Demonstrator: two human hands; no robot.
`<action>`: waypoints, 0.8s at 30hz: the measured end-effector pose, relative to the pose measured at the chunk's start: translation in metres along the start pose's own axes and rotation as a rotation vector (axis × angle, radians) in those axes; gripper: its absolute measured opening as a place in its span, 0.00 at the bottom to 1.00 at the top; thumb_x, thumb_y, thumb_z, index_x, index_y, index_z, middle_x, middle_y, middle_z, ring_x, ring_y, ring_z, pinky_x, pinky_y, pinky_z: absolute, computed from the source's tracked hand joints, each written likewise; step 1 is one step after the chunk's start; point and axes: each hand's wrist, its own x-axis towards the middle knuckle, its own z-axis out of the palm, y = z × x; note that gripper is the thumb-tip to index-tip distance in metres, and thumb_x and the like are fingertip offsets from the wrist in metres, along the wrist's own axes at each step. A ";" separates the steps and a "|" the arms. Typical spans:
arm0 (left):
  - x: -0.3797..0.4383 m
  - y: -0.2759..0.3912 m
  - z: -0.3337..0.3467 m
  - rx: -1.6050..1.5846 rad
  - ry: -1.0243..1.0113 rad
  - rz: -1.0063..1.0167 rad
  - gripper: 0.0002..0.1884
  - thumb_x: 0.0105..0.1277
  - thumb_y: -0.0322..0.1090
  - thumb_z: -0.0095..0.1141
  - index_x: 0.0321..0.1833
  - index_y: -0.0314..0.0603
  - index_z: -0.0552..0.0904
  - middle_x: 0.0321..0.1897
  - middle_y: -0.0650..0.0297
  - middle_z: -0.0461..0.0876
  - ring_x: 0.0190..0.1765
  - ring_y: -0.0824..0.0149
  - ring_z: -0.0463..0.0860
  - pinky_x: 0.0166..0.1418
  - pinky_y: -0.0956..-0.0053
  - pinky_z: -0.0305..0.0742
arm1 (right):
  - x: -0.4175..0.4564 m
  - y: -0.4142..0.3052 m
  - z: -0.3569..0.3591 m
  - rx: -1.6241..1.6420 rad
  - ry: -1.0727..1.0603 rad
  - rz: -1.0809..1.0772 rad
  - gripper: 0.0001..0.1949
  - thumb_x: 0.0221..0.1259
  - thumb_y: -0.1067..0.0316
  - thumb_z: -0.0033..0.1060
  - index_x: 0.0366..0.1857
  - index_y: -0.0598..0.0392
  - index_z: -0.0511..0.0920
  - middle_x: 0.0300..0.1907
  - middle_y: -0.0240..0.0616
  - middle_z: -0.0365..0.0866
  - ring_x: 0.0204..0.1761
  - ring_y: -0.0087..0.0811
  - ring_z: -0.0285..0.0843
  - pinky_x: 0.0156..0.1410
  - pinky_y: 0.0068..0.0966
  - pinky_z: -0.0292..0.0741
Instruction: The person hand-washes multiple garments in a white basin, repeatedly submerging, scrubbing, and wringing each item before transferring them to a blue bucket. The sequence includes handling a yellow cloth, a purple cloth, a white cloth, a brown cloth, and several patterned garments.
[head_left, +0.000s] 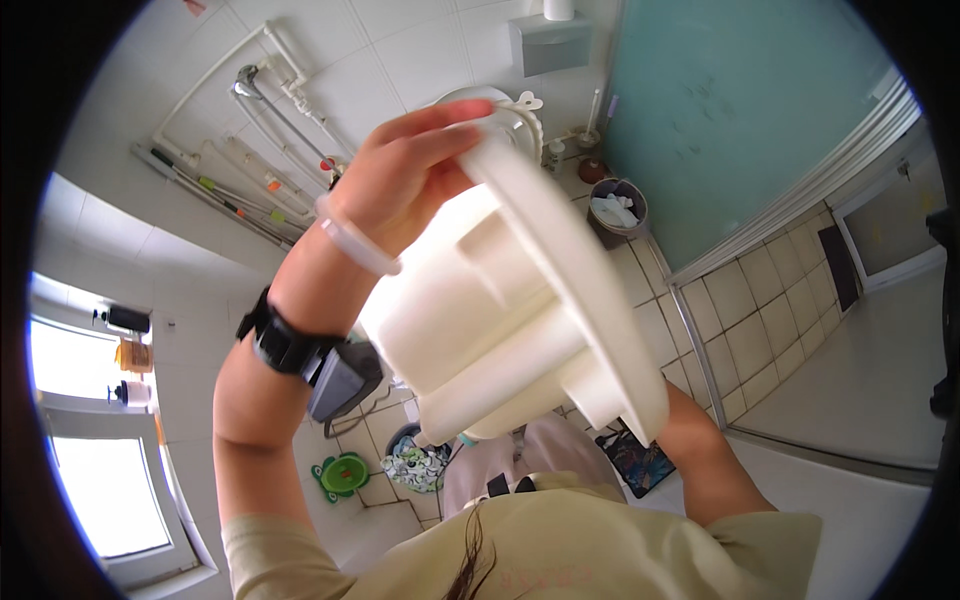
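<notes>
A large cream-white plastic tub-like piece (480, 300) with a wide rim and moulded hollows hangs tilted in front of me. My left hand (420, 161) grips its upper rim, fingers over the edge and arm raised. On that arm are a pale bracelet (356, 240) and a black strap (281, 341) with a grey device (345, 382). The right forearm (709, 457) reaches behind the piece's lower right edge. My right hand is hidden there, so its grip does not show.
Behind the piece stands a partly covered toilet (521, 124), with a waste bin (619, 206) to its right. A frosted glass shower partition (735, 112) borders the right side. Low on the left are a green frog-shaped basin (345, 475) and a laundry tub with clothes (416, 465).
</notes>
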 end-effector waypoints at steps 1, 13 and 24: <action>0.002 0.004 0.008 0.024 -0.018 0.006 0.17 0.70 0.27 0.50 0.59 0.26 0.73 0.45 0.55 0.81 0.49 0.66 0.80 0.57 0.74 0.76 | -0.006 -0.006 0.012 0.003 0.003 0.006 0.20 0.58 0.63 0.59 0.50 0.68 0.77 0.46 0.48 0.82 0.45 0.33 0.82 0.50 0.28 0.77; -0.015 -0.001 0.040 0.040 0.085 0.019 0.26 0.62 0.24 0.56 0.63 0.21 0.66 0.40 0.47 0.80 0.41 0.56 0.85 0.48 0.67 0.84 | -0.069 -0.053 0.103 -0.041 0.032 0.004 0.20 0.60 0.62 0.56 0.50 0.67 0.77 0.46 0.46 0.82 0.46 0.33 0.82 0.52 0.27 0.77; -0.227 0.059 -0.112 -0.112 0.459 0.272 0.23 0.66 0.24 0.51 0.65 0.32 0.69 0.44 0.57 0.81 0.48 0.67 0.81 0.57 0.70 0.75 | -0.021 -0.097 0.224 -0.101 -0.085 0.204 0.19 0.62 0.61 0.54 0.50 0.66 0.77 0.47 0.45 0.82 0.47 0.33 0.82 0.53 0.26 0.77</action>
